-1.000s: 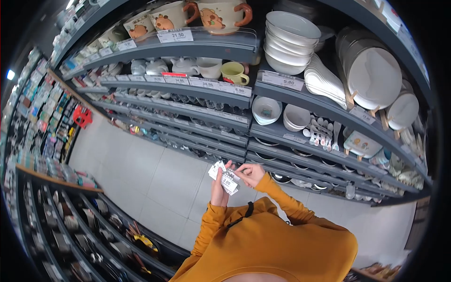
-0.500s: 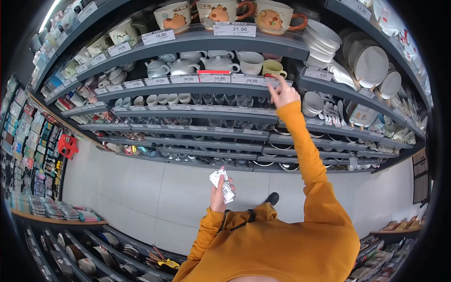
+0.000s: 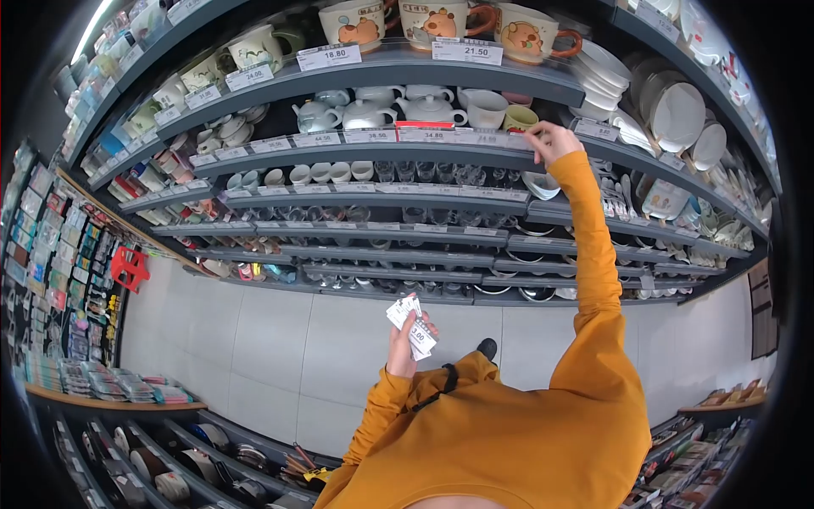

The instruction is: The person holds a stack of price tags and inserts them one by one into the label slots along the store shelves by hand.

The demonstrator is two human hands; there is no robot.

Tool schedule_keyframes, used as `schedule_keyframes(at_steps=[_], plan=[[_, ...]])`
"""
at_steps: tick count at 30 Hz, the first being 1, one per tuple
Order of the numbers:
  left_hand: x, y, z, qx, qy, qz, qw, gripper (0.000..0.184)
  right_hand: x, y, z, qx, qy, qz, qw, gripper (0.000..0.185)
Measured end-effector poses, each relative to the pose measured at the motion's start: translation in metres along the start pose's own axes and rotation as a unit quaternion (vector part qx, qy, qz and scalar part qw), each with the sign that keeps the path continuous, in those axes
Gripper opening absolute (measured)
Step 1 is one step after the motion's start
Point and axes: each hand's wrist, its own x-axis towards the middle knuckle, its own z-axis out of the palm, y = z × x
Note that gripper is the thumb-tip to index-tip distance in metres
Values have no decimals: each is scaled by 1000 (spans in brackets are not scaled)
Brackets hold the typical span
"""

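My left hand (image 3: pixel 406 343) is closed around several white price tags (image 3: pixel 420 338), fanned out over the floor; one reads 3.00. My right hand (image 3: pixel 555 144) is raised at the right end of a shelf's clear label strip (image 3: pixel 496 140). Its fingers are bent together against the strip's edge, and whatever lies between the fingertips is too small to make out. Just behind that hand are a yellow-green cup (image 3: pixel 519 117) and a white pitcher (image 3: pixel 486 109). White teapots (image 3: pixel 431 109) stand farther left, above a red-topped label (image 3: pixel 432 133).
Mugs with cartoon animals (image 3: pixel 445 25) fill the shelf above. Rows of cups and glasses (image 3: pixel 407 172) line the shelves below. Stacked bowls (image 3: pixel 600 72) and upright plates (image 3: pixel 677 117) stand to the right. A red stool (image 3: pixel 130 268) sits on the tiled floor (image 3: pixel 263 339) at left.
The view has shifted, so the shelves appear farther right. My right hand has gone from reaching with spread fingers near the yellow-green cup to bent fingers at the label strip's end. My left hand keeps the tags.
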Motion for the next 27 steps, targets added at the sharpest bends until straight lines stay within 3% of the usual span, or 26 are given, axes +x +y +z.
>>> schedule_keyframes(at_steps=[4, 8, 12, 13, 15, 17, 20, 21, 22, 25, 27], plan=[[7, 5, 3, 12, -25, -9, 1000, 48, 6, 3, -3, -48, -31, -21, 998, 21], [14, 4, 19, 51, -47, -8, 998, 47, 14, -2, -15, -6, -45, -3, 999, 23], [24, -1, 41, 48, -38, 8, 998, 45, -1, -10, -23, -23, 42, -87, 995, 26], [27, -3, 46, 62, -17, 22, 998, 46, -16, -13, -16, 50, 42, -89, 994, 24], [36, -7, 58, 90, 24, 48, 994, 47, -56, -18, 4, 174, -28, -91, 980, 20], [48, -14, 67, 119, 44, 89, 988, 48, -99, -26, 33, 341, -123, 5, 932, 14], [75, -39, 60, 127, 40, 111, 985, 48, -151, -33, 84, 375, -267, 113, 881, 17], [85, -50, 62, 141, 111, 162, 970, 48, -159, -28, 101, 410, -285, 137, 855, 18], [86, -54, 61, 155, 114, 155, 969, 48, -164, -25, 114, 445, -303, 161, 827, 18], [86, -54, 63, 170, 105, 118, 973, 47, -160, -21, 129, 411, -373, 117, 823, 19], [86, -53, 70, 110, 108, 123, 980, 46, -132, -21, 124, 354, -353, 84, 862, 22]])
